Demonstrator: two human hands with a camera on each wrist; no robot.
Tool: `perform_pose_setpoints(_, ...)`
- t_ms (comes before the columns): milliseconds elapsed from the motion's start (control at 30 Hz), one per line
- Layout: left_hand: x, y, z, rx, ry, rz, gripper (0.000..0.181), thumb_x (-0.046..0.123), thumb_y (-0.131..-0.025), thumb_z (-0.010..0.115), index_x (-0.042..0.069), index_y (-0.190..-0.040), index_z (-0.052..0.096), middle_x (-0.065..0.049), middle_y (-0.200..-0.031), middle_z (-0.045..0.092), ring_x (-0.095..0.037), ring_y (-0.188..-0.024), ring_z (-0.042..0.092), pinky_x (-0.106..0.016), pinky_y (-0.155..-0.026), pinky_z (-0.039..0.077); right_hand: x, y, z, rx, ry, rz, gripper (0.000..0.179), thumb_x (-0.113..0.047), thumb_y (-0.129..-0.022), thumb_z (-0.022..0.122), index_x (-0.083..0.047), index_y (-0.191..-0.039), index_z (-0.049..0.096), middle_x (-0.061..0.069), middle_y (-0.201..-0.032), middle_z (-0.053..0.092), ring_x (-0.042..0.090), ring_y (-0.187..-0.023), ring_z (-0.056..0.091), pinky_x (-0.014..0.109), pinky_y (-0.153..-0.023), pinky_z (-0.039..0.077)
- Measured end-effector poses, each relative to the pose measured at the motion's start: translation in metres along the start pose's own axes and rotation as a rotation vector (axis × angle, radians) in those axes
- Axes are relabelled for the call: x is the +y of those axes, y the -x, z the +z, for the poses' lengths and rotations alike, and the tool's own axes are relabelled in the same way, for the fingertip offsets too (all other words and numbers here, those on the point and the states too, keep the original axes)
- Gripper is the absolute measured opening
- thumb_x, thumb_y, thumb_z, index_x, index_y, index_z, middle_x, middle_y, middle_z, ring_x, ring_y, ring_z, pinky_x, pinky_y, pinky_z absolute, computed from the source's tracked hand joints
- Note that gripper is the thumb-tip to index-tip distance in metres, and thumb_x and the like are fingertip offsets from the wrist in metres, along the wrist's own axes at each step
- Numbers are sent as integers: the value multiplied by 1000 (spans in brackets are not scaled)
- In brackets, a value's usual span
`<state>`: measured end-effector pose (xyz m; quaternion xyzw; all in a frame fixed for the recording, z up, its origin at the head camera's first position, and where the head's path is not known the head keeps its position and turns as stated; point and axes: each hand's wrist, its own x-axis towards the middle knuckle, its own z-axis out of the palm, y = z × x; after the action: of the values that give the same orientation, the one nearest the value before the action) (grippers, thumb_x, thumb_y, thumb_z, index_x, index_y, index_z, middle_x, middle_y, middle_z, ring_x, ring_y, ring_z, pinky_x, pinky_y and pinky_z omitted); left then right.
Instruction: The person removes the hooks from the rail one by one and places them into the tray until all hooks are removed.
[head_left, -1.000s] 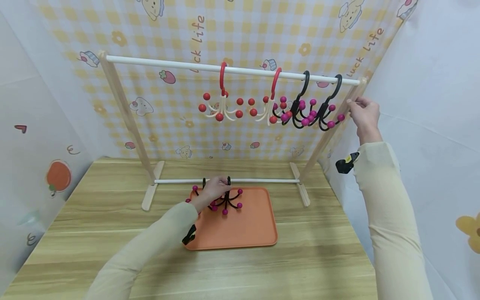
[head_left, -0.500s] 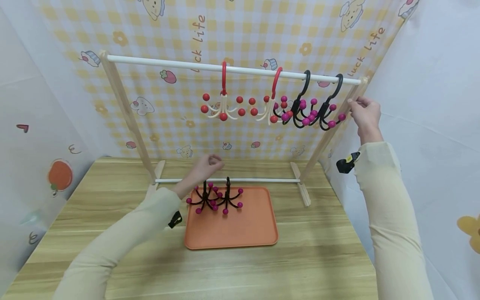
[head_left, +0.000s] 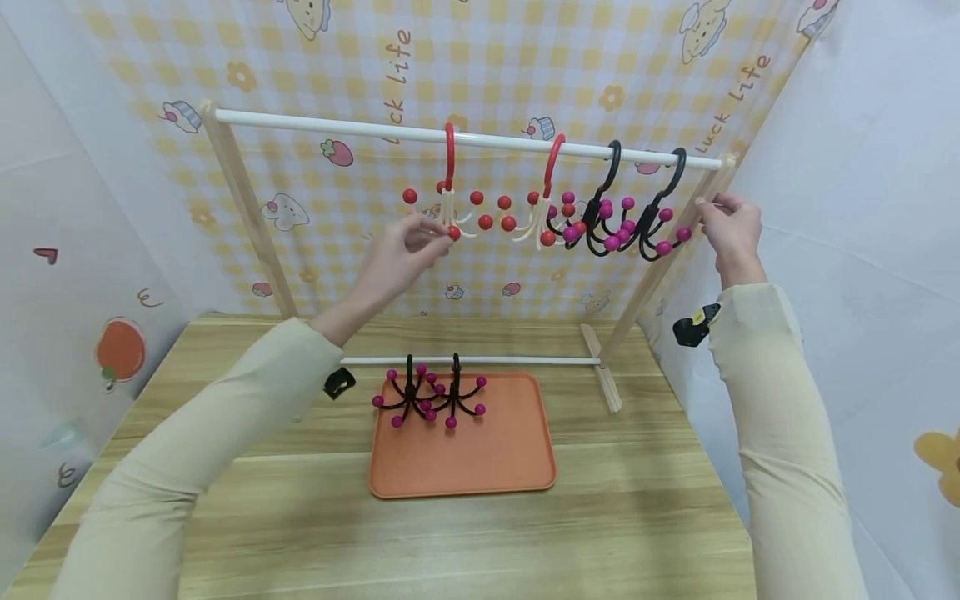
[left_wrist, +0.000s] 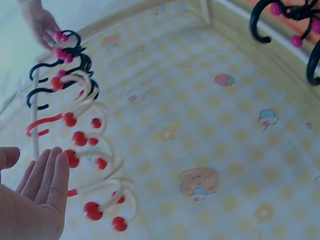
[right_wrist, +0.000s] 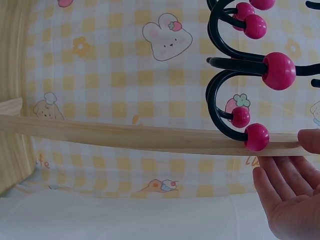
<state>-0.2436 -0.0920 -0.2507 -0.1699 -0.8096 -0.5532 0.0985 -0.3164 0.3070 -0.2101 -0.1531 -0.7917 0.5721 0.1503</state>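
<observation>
In the head view, my left hand is raised beside the leftmost hanger, which has a red hook, cream arms and red balls. Its fingers overlap that hanger's lower arms; contact cannot be told. The left wrist view shows the fingers extended and the thumb apart. My right hand holds the wooden right post of the rack, thumb on one side and fingers on the other. Along the rod also hang a second red-hooked hanger and two black hangers with magenta balls, the farther right one close to the right hand.
An orange tray lies on the wooden table, bearing two black hangers with magenta balls. Behind it runs the lower white rod. The upper white rod spans the rack before a yellow checked backdrop.
My left hand has left the black hangers on the tray and risen to the leftmost red-hooked hanger, which has turned slightly on the rod. The right hand stays at the post.
</observation>
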Motion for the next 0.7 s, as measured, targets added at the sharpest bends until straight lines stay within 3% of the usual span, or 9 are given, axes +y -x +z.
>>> perform_pose_setpoints(233, 25, -23, -12, 142, 51, 56, 27, 19, -86, 58, 2, -107, 55, -8, -105, 61, -13, -94, 57, -23, -81, 45, 0, 0, 0, 0, -3, 4, 53, -33, -88, 50, -12, -135, 36, 3, -133, 41, 14, -115, 41, 25, -97, 31)
perform_pose_setpoints(433, 35, -38, -12, 237, 96, 43, 28, 15, -85, 60, 0, -109, 54, -9, -109, 60, -12, -98, 56, -19, -83, 43, 0, 0, 0, 2, -7, 3, 52, -33, -88, 51, -12, -134, 38, 4, -132, 43, 14, -113, 42, 25, -97, 32)
perform_pose_setpoints(567, 37, -44, -11, 240, 90, -14, 34, 18, -84, 61, 3, -114, 52, -8, -114, 57, -12, -102, 53, -18, -85, 41, 0, 0, 0, 1, -6, 6, 53, -33, -88, 51, -12, -134, 37, 4, -131, 43, 13, -112, 42, 25, -97, 32)
perform_pose_setpoints(700, 37, -51, -11, 200, 35, -90, 41, 24, -84, 61, 7, -119, 48, -6, -116, 56, -11, -104, 52, -17, -86, 40, 0, 0, 0, 3, -2, 8, 52, -33, -88, 51, -12, -134, 38, 3, -131, 43, 13, -112, 42, 25, -97, 32)
